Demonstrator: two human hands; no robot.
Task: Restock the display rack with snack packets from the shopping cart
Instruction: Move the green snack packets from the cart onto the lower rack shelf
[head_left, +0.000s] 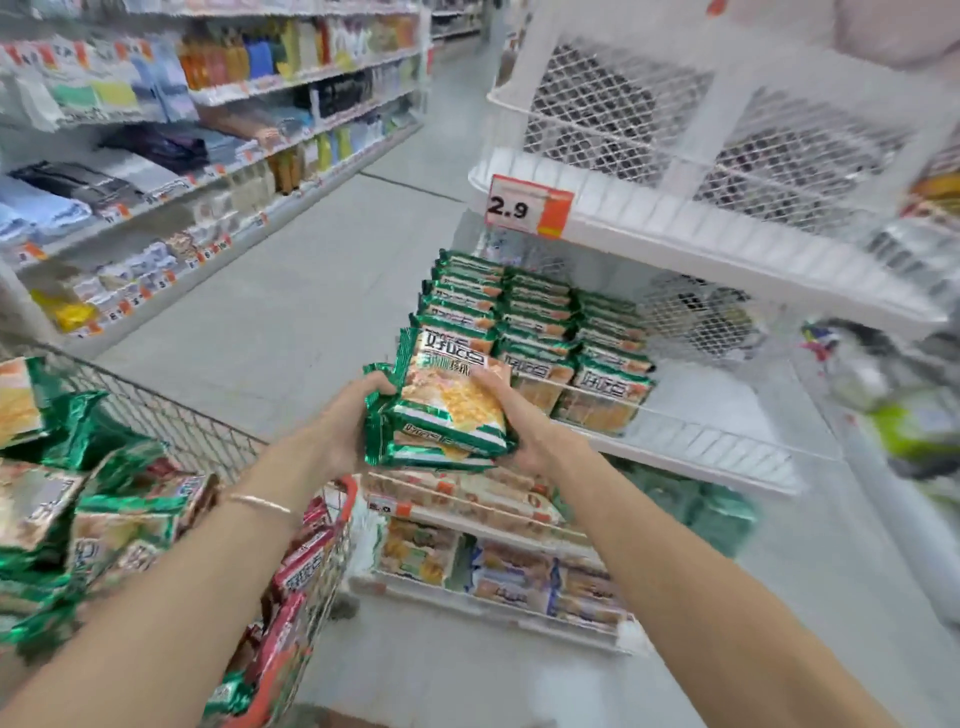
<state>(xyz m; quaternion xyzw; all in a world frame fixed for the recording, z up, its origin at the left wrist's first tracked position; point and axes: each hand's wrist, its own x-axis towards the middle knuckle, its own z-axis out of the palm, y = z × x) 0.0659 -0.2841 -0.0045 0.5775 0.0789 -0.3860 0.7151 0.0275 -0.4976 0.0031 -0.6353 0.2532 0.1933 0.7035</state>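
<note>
Between left grip, right grip: packets

You are holding packets of glossy, crinkled film, their green edges shining like foil. The rack is showing white matt plastic, with fine mesh at its back. The cart is showing thin grey metal wire and a red plastic rim. A slim metal bracelet is glinting on your wrist. The floor is looking smooth and faintly shiny.

Both forearms were bare to the lower edge. A thin, pale metallic bangle circled the wrist of the left hand
</note>
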